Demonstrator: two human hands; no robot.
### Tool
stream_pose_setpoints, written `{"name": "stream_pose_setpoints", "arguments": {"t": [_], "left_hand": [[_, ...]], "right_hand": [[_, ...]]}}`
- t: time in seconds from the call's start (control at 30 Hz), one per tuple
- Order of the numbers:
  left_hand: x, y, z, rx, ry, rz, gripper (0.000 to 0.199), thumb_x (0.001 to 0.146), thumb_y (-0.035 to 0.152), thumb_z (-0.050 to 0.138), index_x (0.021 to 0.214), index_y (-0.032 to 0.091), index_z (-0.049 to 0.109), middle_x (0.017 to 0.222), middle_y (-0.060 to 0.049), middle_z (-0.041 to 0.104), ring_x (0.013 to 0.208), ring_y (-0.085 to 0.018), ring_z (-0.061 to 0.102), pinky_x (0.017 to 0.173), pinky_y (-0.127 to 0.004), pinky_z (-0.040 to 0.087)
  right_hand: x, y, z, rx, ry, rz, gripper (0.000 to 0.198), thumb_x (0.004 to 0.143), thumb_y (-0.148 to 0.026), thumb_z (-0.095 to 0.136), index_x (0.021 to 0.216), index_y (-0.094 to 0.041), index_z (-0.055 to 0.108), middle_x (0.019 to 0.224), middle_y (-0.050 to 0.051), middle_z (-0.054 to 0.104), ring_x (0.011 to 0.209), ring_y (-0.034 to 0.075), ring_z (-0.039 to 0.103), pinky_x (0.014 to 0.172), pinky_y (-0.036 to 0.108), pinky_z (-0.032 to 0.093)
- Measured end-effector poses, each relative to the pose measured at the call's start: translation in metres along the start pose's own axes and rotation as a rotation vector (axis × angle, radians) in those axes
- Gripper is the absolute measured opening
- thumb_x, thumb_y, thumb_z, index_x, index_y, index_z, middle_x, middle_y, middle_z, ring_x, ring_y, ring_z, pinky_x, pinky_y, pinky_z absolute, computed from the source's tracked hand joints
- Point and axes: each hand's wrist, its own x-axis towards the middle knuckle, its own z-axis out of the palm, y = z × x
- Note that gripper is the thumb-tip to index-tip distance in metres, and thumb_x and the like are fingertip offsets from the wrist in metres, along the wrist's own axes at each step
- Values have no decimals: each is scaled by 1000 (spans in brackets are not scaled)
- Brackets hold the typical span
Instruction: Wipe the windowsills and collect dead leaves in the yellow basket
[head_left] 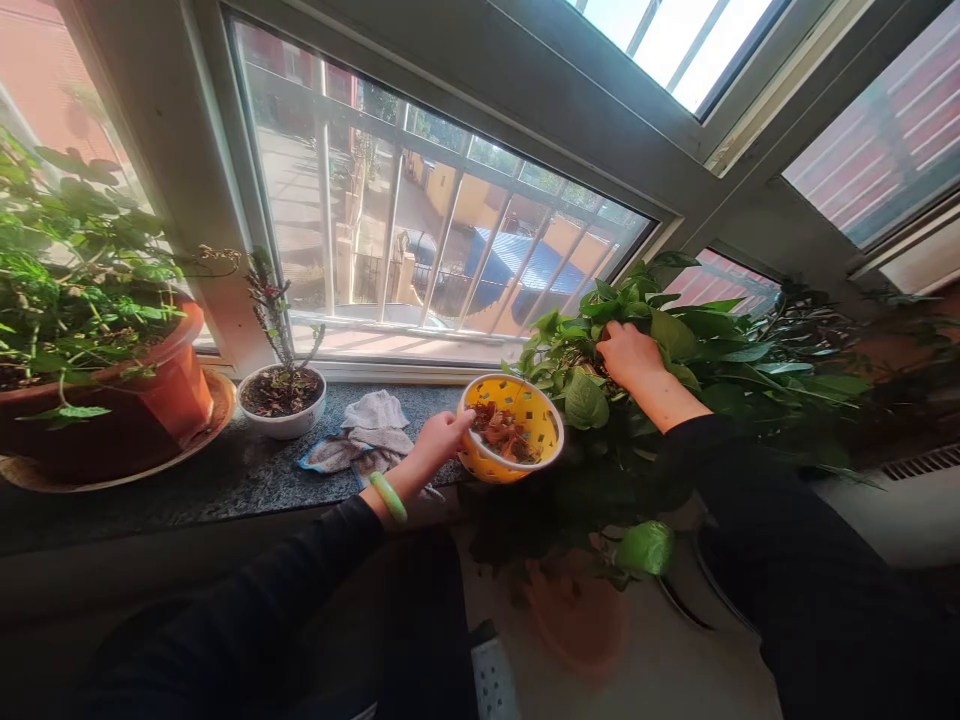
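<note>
My left hand (441,440) grips the near left rim of a yellow basket (551,432) with a white rim and small square holes. Brown dried leaves (504,436) lie inside it. My right hand (628,355) reaches into a bushy green leafy plant (694,335) to the right of the basket. Its fingers are curled in among the foliage, and leaves hide the fingertips and whatever they pinch. A crumpled grey cloth (373,430) with blue edging lies on the sill left of the basket.
On the stone windowsill (262,485) stand a white pot (289,425) with a spiny plant and a large reddish pot (169,400) on a saucer. A barred window (450,220) is behind. Below are a terracotta-coloured pot (577,620) and a bright green leaf (645,548).
</note>
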Motion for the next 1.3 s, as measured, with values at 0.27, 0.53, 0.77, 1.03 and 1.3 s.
{"name": "stream_pose_setpoints", "arguments": {"t": [0.27, 0.53, 0.77, 1.03, 1.3], "left_hand": [[2, -5, -1, -13, 5, 2, 42, 86, 57, 64, 69, 20, 55, 64, -1, 61, 56, -15, 58, 48, -23, 41], [7, -6, 1, 30, 7, 10, 40, 89, 54, 60, 69, 19, 54, 66, -2, 61, 58, -16, 60, 48, -23, 44], [1, -2, 0, 4, 7, 15, 39, 89, 52, 61, 68, 20, 54, 63, -2, 61, 58, -15, 59, 47, -23, 42], [3, -2, -1, 31, 9, 3, 39, 89, 51, 61, 67, 20, 53, 63, -1, 59, 56, -14, 56, 47, -22, 41], [3, -1, 0, 23, 11, -4, 39, 88, 52, 61, 68, 20, 52, 64, -1, 59, 56, -15, 57, 47, -22, 42]], "right_hand": [[-6, -1, 4, 57, 110, 44, 28, 86, -19, 56, 107, -17, 74, 125, 19, 57, 105, 31, 54, 70, 36, 45], [-3, -3, 3, 228, 185, -283, 21, 92, -22, 58, 104, -25, 76, 123, 8, 65, 110, 26, 54, 80, 34, 46], [21, -21, 12, 167, -5, -225, 19, 87, -18, 64, 92, -22, 81, 134, 11, 62, 126, 33, 48, 93, 41, 46], [26, -11, 25, 279, 18, -159, 21, 85, -17, 60, 83, -22, 80, 126, 8, 68, 120, 30, 51, 95, 41, 47], [21, -3, 41, 531, 325, -72, 20, 81, -13, 56, 71, -20, 73, 118, 10, 70, 112, 30, 54, 97, 45, 47]]}}
